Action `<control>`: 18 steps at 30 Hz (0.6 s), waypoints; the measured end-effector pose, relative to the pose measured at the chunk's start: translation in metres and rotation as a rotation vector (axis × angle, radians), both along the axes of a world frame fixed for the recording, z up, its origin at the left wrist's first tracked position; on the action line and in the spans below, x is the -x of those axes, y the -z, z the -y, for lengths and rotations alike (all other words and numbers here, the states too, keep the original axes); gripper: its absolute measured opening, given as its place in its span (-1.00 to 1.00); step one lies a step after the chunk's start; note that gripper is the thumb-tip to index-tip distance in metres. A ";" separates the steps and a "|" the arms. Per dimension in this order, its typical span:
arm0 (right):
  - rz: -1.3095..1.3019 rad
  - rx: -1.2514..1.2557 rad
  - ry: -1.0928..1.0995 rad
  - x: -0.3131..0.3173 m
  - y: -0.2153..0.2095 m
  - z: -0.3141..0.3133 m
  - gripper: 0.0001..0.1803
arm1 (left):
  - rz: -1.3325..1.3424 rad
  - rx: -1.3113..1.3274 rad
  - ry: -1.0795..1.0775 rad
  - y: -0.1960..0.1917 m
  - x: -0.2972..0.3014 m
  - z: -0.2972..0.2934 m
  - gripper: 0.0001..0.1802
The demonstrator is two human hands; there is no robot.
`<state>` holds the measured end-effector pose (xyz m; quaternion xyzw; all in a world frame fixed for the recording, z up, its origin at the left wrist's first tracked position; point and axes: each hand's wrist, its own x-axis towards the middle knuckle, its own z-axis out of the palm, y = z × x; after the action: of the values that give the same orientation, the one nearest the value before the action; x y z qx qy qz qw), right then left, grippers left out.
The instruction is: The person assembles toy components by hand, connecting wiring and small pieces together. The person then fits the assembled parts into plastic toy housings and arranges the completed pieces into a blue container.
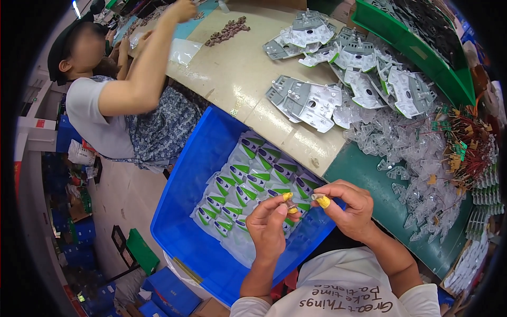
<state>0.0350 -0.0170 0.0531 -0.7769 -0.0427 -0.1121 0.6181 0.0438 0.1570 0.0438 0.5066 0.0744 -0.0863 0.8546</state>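
Note:
My left hand [268,224] is over the blue bin [177,211], its thumb and fingers closed in a pinch. Between its yellow-wrapped fingertips shows what looks like a small clear plastic part [291,205]. Just to the right, my right hand [353,207] is also pinched, with a yellow wrap on the thumb. A small pale tip shows at its fingertips, too small to name. A narrow gap separates the hands. Below them, the bin holds several white plastic pieces with green and dark markings [240,191], lying in rows on pale sheeting.
Grey-and-white molded shells [309,103] are piled on the table [237,87]. Clear plastic parts [417,174] cover a green mat [348,179], beside red wires [470,153]. A green crate [406,39] stands at the back right. A co-worker [127,100] works at the left.

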 end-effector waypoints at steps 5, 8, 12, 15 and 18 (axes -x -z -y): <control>0.049 0.023 0.014 0.001 -0.001 -0.001 -0.80 | 0.010 0.019 0.034 -0.003 0.000 0.000 -0.78; 0.073 0.065 0.011 0.000 -0.002 -0.002 -0.80 | -0.001 0.023 0.045 -0.002 0.001 0.000 -0.78; 0.107 0.135 0.013 0.002 -0.004 -0.001 -0.78 | 0.014 0.040 0.052 -0.002 0.003 0.002 -0.78; 0.127 0.121 0.008 0.001 -0.005 -0.001 -0.74 | 0.014 0.042 0.078 -0.003 0.003 0.005 -0.78; 0.131 0.136 0.009 0.001 -0.004 -0.002 -0.72 | -0.014 -0.036 0.051 -0.006 0.003 0.009 -0.77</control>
<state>0.0340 -0.0155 0.0567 -0.8083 -0.0870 -0.1625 0.5592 0.0411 0.1481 0.0494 0.5231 0.0690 -0.1103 0.8423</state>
